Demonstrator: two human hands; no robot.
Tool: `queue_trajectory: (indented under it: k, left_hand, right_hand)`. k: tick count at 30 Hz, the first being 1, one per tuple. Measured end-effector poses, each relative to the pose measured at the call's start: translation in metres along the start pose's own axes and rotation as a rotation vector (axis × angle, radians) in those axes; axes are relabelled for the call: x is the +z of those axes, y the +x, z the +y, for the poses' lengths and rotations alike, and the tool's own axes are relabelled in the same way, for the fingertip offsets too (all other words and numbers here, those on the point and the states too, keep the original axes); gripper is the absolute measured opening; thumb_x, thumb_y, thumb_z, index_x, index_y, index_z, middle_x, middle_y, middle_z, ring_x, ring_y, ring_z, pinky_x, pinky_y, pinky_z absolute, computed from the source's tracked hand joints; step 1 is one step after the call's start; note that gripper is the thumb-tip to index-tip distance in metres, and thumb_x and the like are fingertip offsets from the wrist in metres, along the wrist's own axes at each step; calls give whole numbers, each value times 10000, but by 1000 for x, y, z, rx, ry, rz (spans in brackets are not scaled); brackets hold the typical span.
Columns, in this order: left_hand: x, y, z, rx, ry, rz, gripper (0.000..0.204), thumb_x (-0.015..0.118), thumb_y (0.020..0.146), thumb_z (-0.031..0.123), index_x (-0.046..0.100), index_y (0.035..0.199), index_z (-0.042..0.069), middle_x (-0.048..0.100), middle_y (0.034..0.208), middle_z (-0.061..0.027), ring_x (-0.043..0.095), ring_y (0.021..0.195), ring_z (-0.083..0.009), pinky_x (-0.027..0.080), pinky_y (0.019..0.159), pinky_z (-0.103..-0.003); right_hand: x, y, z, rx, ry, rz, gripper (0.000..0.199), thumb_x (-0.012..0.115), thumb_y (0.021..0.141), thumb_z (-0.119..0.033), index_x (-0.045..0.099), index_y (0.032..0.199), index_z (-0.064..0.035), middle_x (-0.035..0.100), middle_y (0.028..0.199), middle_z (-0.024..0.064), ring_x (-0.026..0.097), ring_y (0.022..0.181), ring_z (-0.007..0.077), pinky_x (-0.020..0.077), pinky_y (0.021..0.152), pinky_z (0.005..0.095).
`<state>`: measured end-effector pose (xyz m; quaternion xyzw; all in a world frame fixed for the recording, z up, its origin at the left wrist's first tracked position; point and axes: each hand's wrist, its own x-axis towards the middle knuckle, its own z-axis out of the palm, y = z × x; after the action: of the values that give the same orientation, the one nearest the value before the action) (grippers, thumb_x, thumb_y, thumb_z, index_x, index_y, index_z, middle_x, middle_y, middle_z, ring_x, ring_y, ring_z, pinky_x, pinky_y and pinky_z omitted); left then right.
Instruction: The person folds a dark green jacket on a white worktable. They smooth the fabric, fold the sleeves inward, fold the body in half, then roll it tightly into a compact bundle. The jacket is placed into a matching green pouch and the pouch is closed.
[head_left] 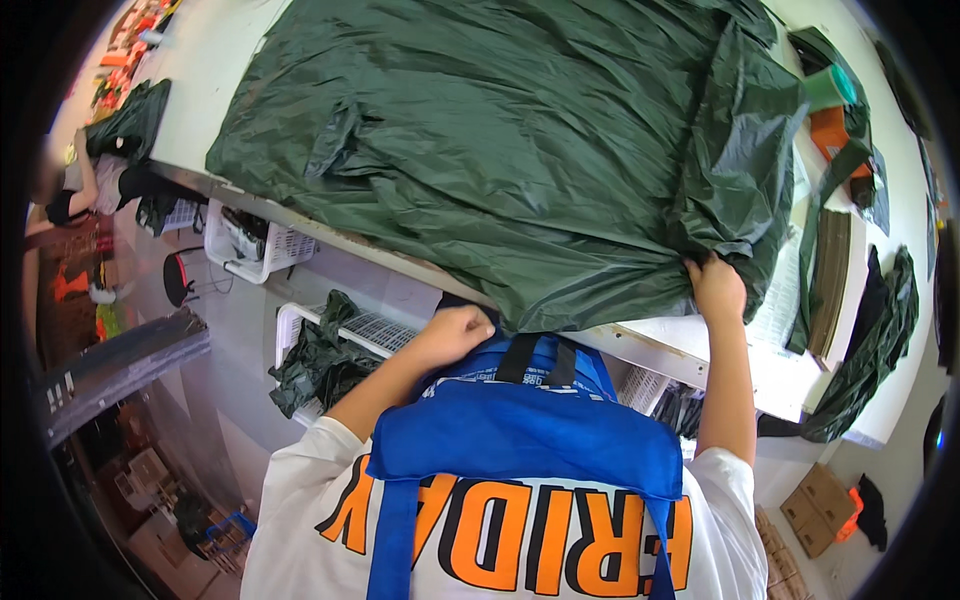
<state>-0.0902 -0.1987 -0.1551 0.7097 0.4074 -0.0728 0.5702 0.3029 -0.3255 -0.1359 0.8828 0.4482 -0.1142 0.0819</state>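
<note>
Two hands grip the near edge of a dark green fabric sheet [500,140] spread over a white table [700,350]: left hand [455,332] closed at its near hem, right hand [717,287] clenched on its right corner. Brown cardboard boxes [820,510] sit on the floor, near right. White baskets [255,245] stand under the table's left.

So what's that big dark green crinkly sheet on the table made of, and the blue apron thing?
The big dark green sheet looks like thin coated nylon or plastic: glossy highlights, sharp wrinkles. The blue apron seems a matte woven fabric, probably, with smooth soft folds and black straps.
</note>
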Motion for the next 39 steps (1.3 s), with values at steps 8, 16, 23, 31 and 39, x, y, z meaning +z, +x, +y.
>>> queue_trajectory:
  k: [8,16,23,31,39]
  left_hand:
    - [-187,77,29,212,682,1050,561,710,773,238,454,1237,54,486,1232,-144,475,1120,-328,385,952,-402]
    - [-320,115,-33,121,166,1142,262,552,888,260,612,843,9,638,811,-172,612,756,-293,459,709,-369]
    - [-338,70,-86,-212,117,698,359,594,888,343,629,993,2,643,929,-46,575,865,-148,430,804,-276]
    - [-343,90,-91,-144,60,595,194,601,863,177,613,956,8,613,782,-29,543,717,-109,425,687,-254]
    - [-351,84,-78,-45,532,528,117,572,823,97,605,879,0,651,798,-101,594,715,-196,444,664,-304]
  right_hand:
    - [-48,-37,-153,-564,475,253,372,664,795,-289,576,1058,-42,564,1091,133,519,1066,296,420,892,423]
    - [16,-46,-215,-735,262,-108,591,565,834,-481,429,1367,-263,332,1449,55,284,1339,296,196,1082,548]
    - [-24,-9,-148,-415,422,491,567,776,572,-217,608,1100,-97,469,1272,119,433,1189,335,341,967,504]
    - [-72,81,14,693,750,-114,390,707,742,-275,628,991,14,638,988,100,596,935,211,457,831,345]
    - [-168,101,-165,-311,1562,266,544,521,939,-287,342,1398,-56,436,1381,163,460,1230,257,364,1018,393]
